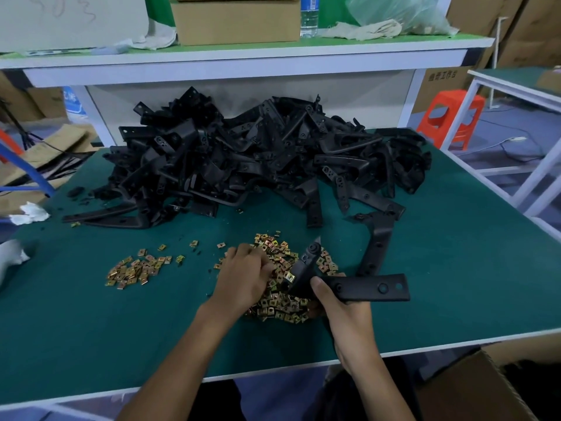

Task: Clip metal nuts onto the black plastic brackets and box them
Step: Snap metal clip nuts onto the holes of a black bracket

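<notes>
Right hand [341, 309] grips bracket [373, 288], long arm toward 3 o'clock; left hand [243, 276], at 9 o'clock, digs nuts [280, 305], pinch unclear.

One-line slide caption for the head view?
Right hand holds a black bracket bearing one clipped nut; left hand reaches into the nut pile.
</notes>
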